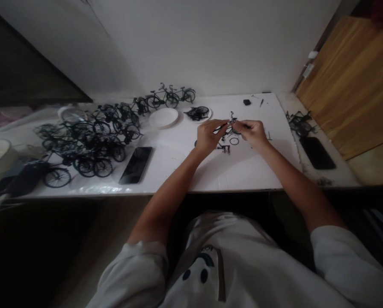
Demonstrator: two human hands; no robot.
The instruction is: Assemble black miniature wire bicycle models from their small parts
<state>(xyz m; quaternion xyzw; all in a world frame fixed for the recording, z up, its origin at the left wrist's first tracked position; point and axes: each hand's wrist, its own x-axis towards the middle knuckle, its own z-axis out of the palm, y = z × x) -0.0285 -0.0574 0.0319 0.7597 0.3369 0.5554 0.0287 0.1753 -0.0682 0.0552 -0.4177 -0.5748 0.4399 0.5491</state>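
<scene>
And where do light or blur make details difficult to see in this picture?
In the head view, light is dim, nearly black below the white tabletop; same view, glare along its near edge, toward the left; there too, the small part between left hand and right hand looks too soft to identify.

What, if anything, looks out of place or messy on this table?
Mostly a dark smudge below the right-hand phone: it stands out on the pale tabletop, though I can't tell what it is. The miniature bicycles at the picture's left overlap in a jumble.
</scene>
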